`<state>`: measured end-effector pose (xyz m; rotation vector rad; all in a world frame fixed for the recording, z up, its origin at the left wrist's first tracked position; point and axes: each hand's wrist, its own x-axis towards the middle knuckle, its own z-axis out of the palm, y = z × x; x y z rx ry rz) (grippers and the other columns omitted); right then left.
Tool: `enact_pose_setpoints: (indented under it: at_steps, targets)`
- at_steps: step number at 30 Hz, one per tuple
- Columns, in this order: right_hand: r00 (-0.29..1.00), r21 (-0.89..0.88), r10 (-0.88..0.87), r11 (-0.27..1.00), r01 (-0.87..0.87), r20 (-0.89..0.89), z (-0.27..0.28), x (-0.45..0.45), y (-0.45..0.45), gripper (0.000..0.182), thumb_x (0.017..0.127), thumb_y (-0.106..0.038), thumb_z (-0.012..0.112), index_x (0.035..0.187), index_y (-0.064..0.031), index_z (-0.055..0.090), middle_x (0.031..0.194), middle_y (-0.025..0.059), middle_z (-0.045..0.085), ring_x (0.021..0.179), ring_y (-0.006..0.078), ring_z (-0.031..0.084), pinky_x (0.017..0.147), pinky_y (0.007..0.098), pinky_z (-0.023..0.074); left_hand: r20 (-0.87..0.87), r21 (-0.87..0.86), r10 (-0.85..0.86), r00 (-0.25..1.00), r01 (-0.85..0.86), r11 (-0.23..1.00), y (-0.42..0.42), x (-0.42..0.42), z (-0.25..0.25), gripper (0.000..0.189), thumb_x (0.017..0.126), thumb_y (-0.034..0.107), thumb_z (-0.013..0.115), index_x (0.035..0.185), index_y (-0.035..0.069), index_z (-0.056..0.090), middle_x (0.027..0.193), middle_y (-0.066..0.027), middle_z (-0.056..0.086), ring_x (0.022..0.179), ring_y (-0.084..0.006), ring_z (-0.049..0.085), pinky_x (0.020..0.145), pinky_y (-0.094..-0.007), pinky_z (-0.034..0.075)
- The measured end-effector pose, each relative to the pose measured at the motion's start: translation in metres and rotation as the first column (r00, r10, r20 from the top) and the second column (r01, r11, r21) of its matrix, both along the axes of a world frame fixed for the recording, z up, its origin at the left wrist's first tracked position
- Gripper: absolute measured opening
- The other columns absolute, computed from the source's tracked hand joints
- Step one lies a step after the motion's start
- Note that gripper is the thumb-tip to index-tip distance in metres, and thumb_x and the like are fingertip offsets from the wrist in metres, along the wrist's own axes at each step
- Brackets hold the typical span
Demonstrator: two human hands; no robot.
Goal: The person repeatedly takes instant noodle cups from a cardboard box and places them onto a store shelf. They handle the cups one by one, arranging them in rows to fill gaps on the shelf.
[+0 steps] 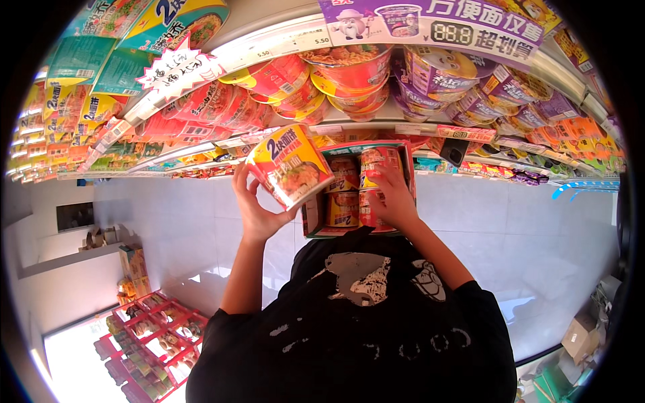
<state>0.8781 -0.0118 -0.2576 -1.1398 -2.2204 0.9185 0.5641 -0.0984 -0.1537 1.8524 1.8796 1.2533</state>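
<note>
My left hand (262,214) holds a red and yellow instant noodle bucket (294,169), tilted, with the fingers behind its side and the thumb under its lower edge. Just right of it, an open cardboard carton (313,217) in red and green sits against my front. Several noodle buckets are packed inside, among them one at the lower left (342,209). My right hand (395,199) reaches into the carton from the right. Its fingers lie over the upper right bucket (380,155) and the one below; whether they grip either is unclear.
A store shelf (297,38) of instant noodles curves ahead, with stacked red buckets (352,75) and purple buckets (438,75). A dark phone-like object (453,151) stands at a lower shelf edge. Grey tile floor (484,216) lies below; a red display rack (156,342) stands lower left.
</note>
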Motion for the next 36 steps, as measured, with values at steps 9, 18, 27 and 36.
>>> enact_pose_setpoints:
  at_steps: [9, 18, 27, 36]
  targets:
    - [0.428, -0.609, -0.459, 0.386, -0.693, -0.778, 0.083, -0.025, 0.001, 0.082, 0.101, -0.051, 0.056, 0.16, -0.0074, 0.018, 0.153, 0.0138, 0.043, 0.141, 0.0267, 0.046, 0.116, 0.0433, 0.0406, -0.156, 0.193, -0.337, 0.928, 0.364, 0.911, 0.022, 0.063, 0.039, 0.133, 0.046, 0.029, 0.103, 0.154, 0.01, 0.026, 0.152, -0.0288, 0.026, 0.135, -0.0469, 0.039, 0.103, -0.0562, 0.046]
    - [0.467, -0.471, -0.238, 0.737, -0.485, -0.852, 0.085, -0.029, -0.007, 0.115, 0.087, -0.043, 0.078, 0.162, -0.0004, 0.003, 0.164, 0.0172, 0.025, 0.15, 0.0254, 0.028, 0.121, 0.0407, 0.0264, 0.597, -0.131, -0.208, 0.774, 0.351, 0.927, 0.026, 0.071, 0.072, 0.087, 0.065, 0.024, 0.098, 0.134, 0.002, 0.05, 0.153, -0.0209, 0.033, 0.136, -0.0311, 0.047, 0.104, -0.0435, 0.051]
    - [0.674, -0.448, -0.178, 0.859, -0.249, -0.717, 0.084, 0.004, 0.008, 0.079, 0.099, -0.054, 0.057, 0.155, -0.0021, 0.037, 0.159, 0.0151, 0.04, 0.143, 0.0316, 0.044, 0.117, 0.0462, 0.0337, -0.111, 0.595, -0.299, 0.948, 0.304, 0.744, 0.062, 0.046, 0.183, 0.094, 0.065, 0.056, 0.093, 0.133, 0.014, 0.044, 0.149, -0.0244, 0.037, 0.14, -0.0414, 0.041, 0.112, -0.0544, 0.039]
    - [0.976, 0.148, -0.133, 0.983, 0.108, 0.17, -0.002, 0.011, -0.028, 0.053, 0.088, -0.037, 0.071, 0.133, -0.0103, 0.062, 0.144, 0.023, 0.051, 0.136, 0.044, 0.045, 0.112, 0.0522, 0.0393, -0.09, 0.604, -0.349, 0.933, 0.33, 0.725, 0.182, 0.048, 0.257, 0.076, 0.08, 0.015, 0.088, 0.135, 0.003, 0.037, 0.155, -0.0188, 0.027, 0.137, -0.0279, 0.045, 0.107, -0.0415, 0.051]
